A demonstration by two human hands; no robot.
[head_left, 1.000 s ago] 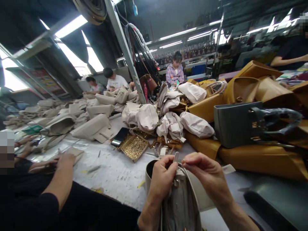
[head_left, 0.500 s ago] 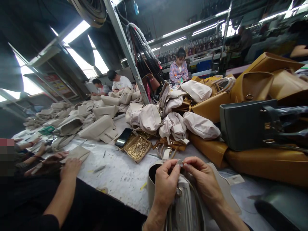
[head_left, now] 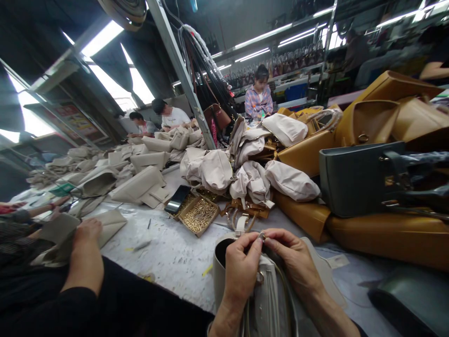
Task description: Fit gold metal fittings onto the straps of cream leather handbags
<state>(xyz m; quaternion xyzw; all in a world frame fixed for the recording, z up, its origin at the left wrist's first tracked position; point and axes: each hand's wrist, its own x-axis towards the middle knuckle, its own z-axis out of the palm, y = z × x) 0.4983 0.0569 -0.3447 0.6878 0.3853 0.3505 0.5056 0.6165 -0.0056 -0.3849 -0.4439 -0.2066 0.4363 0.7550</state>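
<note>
A beige handbag stands open right in front of me, its zipper edges and inner folds facing up. Above its opening, my left hand pinches a small beige tab between thumb and fingertips. My right hand meets it there, its thumb and forefinger closed at the same tab. A tiny shiny piece shows at the fingertips, too small to name. The bag's pale flap spreads out to the right, behind my right wrist.
A box of small gold studs sits beyond the bag, with a phone beside it. Beige bag pieces, mustard bags and a dark green bag are heaped behind. At left, a co-worker's hand rests on beige material.
My hands stay pinched at the tab, which has turned slightly between the fingertips. The co-worker's hand at left has shifted leftward with the beige piece. The view has swung a little.
</note>
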